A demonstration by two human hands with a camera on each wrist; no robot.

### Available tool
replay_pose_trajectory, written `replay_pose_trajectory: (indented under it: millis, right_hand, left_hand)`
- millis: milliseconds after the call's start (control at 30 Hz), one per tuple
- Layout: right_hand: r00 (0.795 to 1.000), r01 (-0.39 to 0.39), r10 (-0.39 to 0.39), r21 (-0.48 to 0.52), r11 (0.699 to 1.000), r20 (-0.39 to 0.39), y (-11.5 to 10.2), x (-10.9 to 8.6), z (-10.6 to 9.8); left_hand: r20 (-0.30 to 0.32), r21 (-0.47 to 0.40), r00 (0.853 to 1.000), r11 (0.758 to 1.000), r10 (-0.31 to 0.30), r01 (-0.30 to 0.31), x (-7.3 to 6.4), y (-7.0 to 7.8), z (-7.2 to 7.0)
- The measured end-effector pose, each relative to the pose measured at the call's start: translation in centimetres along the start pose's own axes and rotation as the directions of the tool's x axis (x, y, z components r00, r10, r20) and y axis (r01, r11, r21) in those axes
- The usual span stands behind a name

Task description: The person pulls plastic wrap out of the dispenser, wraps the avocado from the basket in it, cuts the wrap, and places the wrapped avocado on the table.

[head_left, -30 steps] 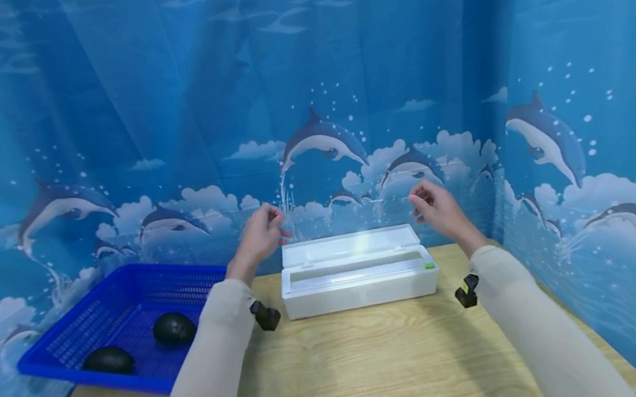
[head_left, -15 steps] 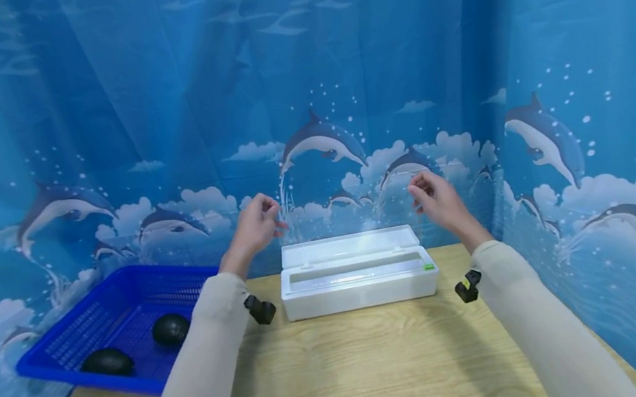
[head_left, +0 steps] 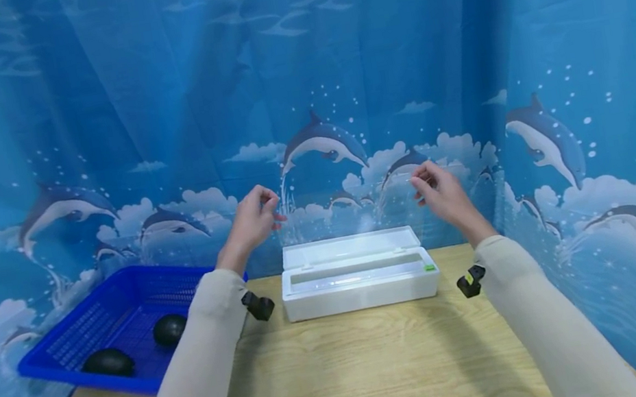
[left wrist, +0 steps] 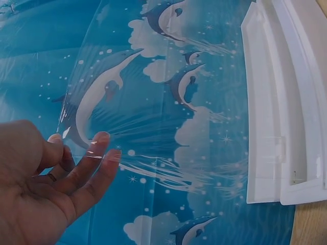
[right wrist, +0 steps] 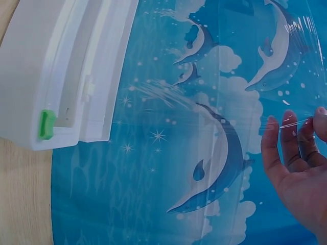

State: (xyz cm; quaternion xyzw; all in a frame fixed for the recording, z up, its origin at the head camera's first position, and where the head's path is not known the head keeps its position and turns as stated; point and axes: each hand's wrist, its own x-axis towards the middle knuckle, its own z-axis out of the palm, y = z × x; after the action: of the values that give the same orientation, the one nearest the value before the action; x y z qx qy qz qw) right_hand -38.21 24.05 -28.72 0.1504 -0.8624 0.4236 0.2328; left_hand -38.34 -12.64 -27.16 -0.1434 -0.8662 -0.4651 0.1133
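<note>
Clear plastic wrap [left wrist: 168, 127] stretches from the white wrap dispenser box [head_left: 363, 295] up to both hands, nearly invisible in the head view. My left hand [head_left: 253, 222] pinches one corner of the wrap between thumb and index finger, the other fingers loosely bent against the film. The opposite corner is pinched by my right hand [head_left: 446, 199], as the right wrist view shows, where creases run through the wrap [right wrist: 286, 102]. The dispenser's lid [head_left: 351, 247] stands raised at the back, and a green slider [head_left: 429, 267] sits at its right front end.
A blue plastic basket [head_left: 44, 363] on the left of the wooden table [head_left: 346, 374] holds two dark oval objects, one of them a dark oval [head_left: 108, 363] near its front rim. A blue dolphin-print curtain [head_left: 295, 56] hangs close behind the dispenser.
Both hands have risen slightly and moved a little apart with the wrap between them. The dispenser and basket have stayed in place.
</note>
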Motion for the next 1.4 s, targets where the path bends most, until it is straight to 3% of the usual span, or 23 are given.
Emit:
replay_pose_trajectory:
  millis: [367,633,1400]
  right_hand:
    - [0.999,0.023,-0.023,-0.006,1.000,-0.025,-0.8,0.4,-1.0]
    - [0.998,0.058,-0.059,-0.004,0.998,-0.037,-1.6,0.4,-1.7]
    - [0.993,0.103,-0.104,-0.025,0.994,-0.057,-3.8,0.0,-3.3]
  left_hand:
    - [-0.012,-0.016,0.999,0.999,0.046,-0.046,0.0,1.3,-0.7]
    - [-0.023,0.029,0.996,0.996,0.086,-0.086,-0.1,2.1,-1.2]
    - [-0.071,0.019,0.990,0.992,0.123,-0.122,-1.2,4.0,-2.1]
